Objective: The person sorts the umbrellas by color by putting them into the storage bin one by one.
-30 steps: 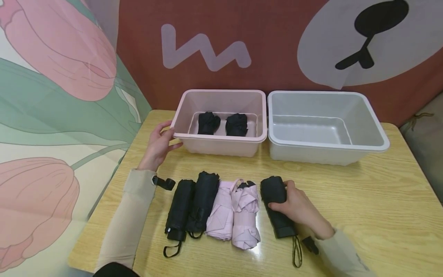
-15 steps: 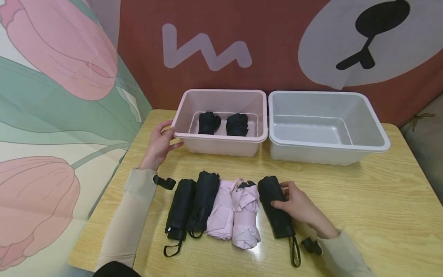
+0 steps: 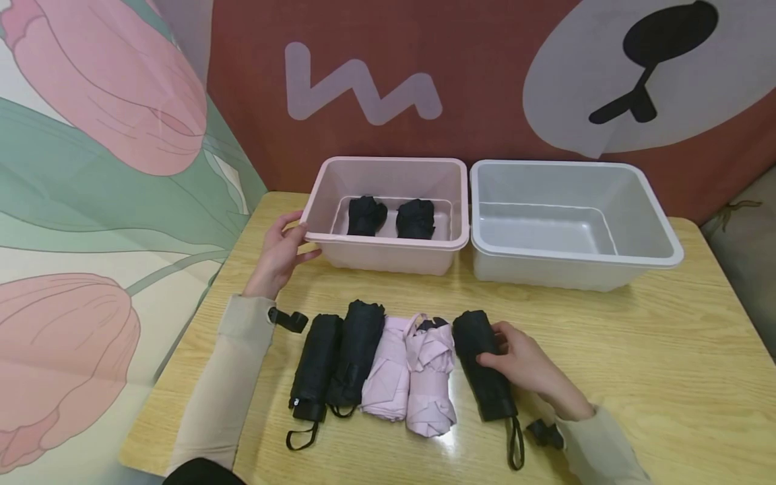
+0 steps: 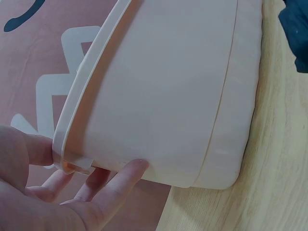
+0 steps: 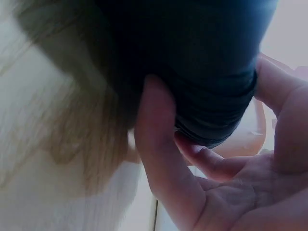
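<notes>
Umbrella [image 3: 487, 384] — held by right grip [image 3: 529, 364] | pink bin [image 3: 388, 257] — pinched by left grip [image 3: 276, 259]

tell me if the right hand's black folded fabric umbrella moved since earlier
Yes, slightly left: that black umbrella is closer to the nearest pale pink rolled fabric umbrella.

Narrow gap; bins [image 3: 388, 257] beyond, umbrellas [image 3: 355, 353] nearer
</notes>
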